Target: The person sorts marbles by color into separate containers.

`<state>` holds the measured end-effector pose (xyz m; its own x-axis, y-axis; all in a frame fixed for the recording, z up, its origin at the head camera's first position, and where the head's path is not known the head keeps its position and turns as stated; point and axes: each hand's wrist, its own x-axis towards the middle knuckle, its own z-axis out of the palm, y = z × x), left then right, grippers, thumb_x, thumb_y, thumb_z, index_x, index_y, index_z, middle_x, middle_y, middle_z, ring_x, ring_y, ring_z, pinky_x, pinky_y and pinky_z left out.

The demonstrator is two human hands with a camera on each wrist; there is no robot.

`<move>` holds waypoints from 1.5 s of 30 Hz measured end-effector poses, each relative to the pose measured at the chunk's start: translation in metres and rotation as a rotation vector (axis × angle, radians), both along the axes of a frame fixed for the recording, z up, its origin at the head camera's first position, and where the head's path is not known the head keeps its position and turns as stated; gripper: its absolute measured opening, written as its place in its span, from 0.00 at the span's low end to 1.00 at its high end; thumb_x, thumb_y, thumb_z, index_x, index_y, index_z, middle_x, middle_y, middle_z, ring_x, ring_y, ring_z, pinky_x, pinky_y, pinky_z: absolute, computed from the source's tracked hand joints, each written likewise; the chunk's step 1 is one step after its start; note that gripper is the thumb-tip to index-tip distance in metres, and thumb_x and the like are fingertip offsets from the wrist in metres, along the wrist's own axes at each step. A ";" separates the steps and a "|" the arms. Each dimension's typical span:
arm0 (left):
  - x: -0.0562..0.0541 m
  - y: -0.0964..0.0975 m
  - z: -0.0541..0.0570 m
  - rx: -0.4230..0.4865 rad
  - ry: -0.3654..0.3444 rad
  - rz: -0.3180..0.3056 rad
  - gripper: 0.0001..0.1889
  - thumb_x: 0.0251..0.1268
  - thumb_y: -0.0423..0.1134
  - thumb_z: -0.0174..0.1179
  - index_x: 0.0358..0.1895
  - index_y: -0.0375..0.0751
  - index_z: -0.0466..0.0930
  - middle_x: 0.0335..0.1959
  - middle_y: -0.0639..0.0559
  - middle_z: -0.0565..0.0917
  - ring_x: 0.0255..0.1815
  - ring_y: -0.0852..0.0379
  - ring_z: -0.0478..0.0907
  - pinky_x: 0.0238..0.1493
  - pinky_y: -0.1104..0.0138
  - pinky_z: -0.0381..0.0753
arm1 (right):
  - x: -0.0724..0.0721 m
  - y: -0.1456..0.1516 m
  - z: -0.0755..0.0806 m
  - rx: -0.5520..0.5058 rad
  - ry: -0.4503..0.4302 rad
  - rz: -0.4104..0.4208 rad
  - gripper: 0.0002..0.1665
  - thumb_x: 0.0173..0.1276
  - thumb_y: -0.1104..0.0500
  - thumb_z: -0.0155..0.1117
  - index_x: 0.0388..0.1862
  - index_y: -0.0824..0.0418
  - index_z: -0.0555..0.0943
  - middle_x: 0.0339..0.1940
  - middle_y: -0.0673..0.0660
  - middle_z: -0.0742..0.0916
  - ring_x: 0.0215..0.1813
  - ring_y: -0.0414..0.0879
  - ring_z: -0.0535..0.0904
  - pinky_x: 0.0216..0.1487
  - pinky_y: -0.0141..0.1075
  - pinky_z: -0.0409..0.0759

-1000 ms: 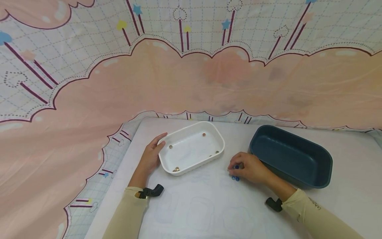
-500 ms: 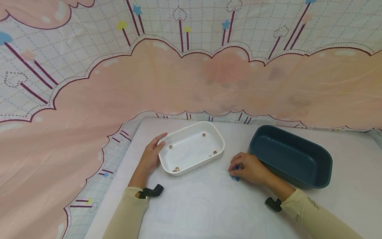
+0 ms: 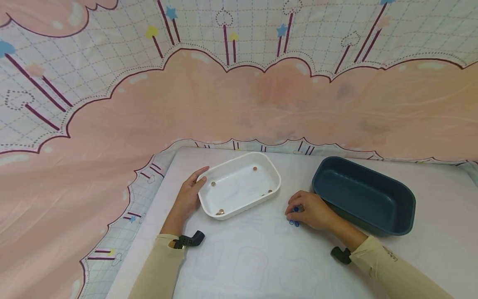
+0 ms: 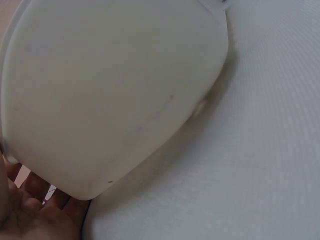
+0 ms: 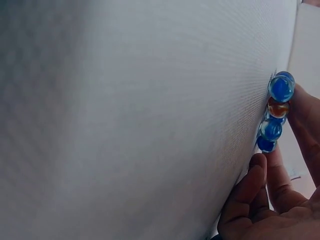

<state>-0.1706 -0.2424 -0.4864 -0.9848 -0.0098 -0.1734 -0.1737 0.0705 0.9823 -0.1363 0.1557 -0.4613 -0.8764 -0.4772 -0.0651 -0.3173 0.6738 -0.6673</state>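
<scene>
Left hand [image 3: 188, 196] grips the white tray [image 3: 239, 182]; right hand [image 3: 311, 211], barely shifted, curls narrowly round blue marbles [image 5: 271, 129], still on the table [image 3: 231, 257].

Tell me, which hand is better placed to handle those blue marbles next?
Probably the right hand: it is right beside the blue marbles, while the left hand grips the white tray by its edge, farther away.
</scene>
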 end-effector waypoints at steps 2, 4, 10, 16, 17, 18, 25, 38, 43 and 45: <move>0.000 0.000 0.001 0.000 -0.001 -0.002 0.24 0.80 0.45 0.52 0.75 0.54 0.69 0.79 0.58 0.67 0.78 0.55 0.66 0.73 0.64 0.73 | 0.000 0.000 0.000 -0.001 0.000 0.001 0.03 0.61 0.55 0.78 0.32 0.45 0.91 0.46 0.49 0.85 0.51 0.46 0.79 0.48 0.37 0.76; 0.000 0.000 0.000 0.004 0.002 -0.005 0.24 0.81 0.44 0.52 0.75 0.54 0.68 0.79 0.58 0.66 0.78 0.55 0.66 0.74 0.63 0.72 | 0.000 0.000 0.000 0.001 0.001 -0.001 0.03 0.61 0.55 0.78 0.32 0.45 0.91 0.46 0.49 0.85 0.51 0.46 0.79 0.48 0.38 0.76; -0.001 0.000 0.000 -0.001 0.002 -0.003 0.24 0.81 0.44 0.52 0.75 0.54 0.69 0.79 0.59 0.66 0.79 0.56 0.65 0.76 0.60 0.69 | 0.000 0.000 0.000 0.004 0.005 -0.010 0.03 0.62 0.55 0.78 0.33 0.46 0.91 0.45 0.49 0.85 0.51 0.46 0.79 0.48 0.37 0.77; 0.000 0.000 0.000 -0.001 0.002 -0.004 0.24 0.80 0.45 0.53 0.75 0.55 0.69 0.80 0.59 0.65 0.79 0.55 0.64 0.76 0.60 0.70 | 0.000 -0.001 0.000 0.015 0.011 -0.005 0.02 0.62 0.55 0.77 0.33 0.47 0.91 0.45 0.49 0.85 0.51 0.46 0.79 0.49 0.38 0.78; 0.000 0.000 0.000 -0.001 0.003 -0.004 0.24 0.80 0.45 0.53 0.75 0.55 0.69 0.80 0.59 0.65 0.79 0.55 0.64 0.76 0.61 0.70 | 0.000 -0.001 0.000 0.015 0.013 -0.003 0.02 0.62 0.55 0.77 0.33 0.47 0.91 0.45 0.49 0.85 0.50 0.46 0.79 0.50 0.39 0.78; 0.000 0.000 0.000 -0.003 0.004 -0.004 0.24 0.80 0.45 0.53 0.75 0.55 0.69 0.80 0.59 0.65 0.79 0.56 0.64 0.76 0.61 0.69 | 0.000 -0.001 0.000 0.016 0.014 -0.002 0.02 0.62 0.55 0.77 0.33 0.47 0.91 0.45 0.49 0.85 0.50 0.46 0.79 0.50 0.39 0.78; -0.001 0.000 0.000 -0.005 0.000 0.004 0.23 0.80 0.46 0.53 0.75 0.56 0.70 0.79 0.59 0.65 0.80 0.56 0.63 0.78 0.59 0.68 | 0.000 -0.001 -0.001 0.019 0.033 0.000 0.03 0.62 0.55 0.77 0.32 0.46 0.90 0.45 0.48 0.85 0.50 0.45 0.79 0.50 0.39 0.78; -0.001 0.000 0.000 -0.020 -0.010 0.002 0.23 0.80 0.46 0.53 0.74 0.58 0.70 0.80 0.59 0.65 0.80 0.55 0.62 0.78 0.57 0.67 | -0.001 -0.001 0.002 -0.019 0.019 0.000 0.03 0.63 0.53 0.77 0.33 0.46 0.89 0.44 0.46 0.86 0.49 0.43 0.80 0.51 0.39 0.81; 0.000 0.001 0.001 -0.024 -0.011 0.002 0.23 0.80 0.46 0.53 0.74 0.58 0.70 0.80 0.60 0.64 0.81 0.55 0.61 0.78 0.58 0.67 | -0.001 0.000 0.003 -0.036 0.009 0.002 0.03 0.63 0.53 0.76 0.32 0.46 0.88 0.44 0.46 0.86 0.49 0.43 0.79 0.52 0.39 0.80; 0.000 0.001 0.001 -0.022 -0.011 0.000 0.23 0.80 0.46 0.53 0.74 0.59 0.70 0.80 0.60 0.64 0.81 0.55 0.62 0.78 0.58 0.67 | -0.001 0.000 0.003 -0.043 0.007 0.003 0.03 0.63 0.54 0.76 0.32 0.46 0.88 0.43 0.46 0.86 0.48 0.43 0.79 0.51 0.38 0.80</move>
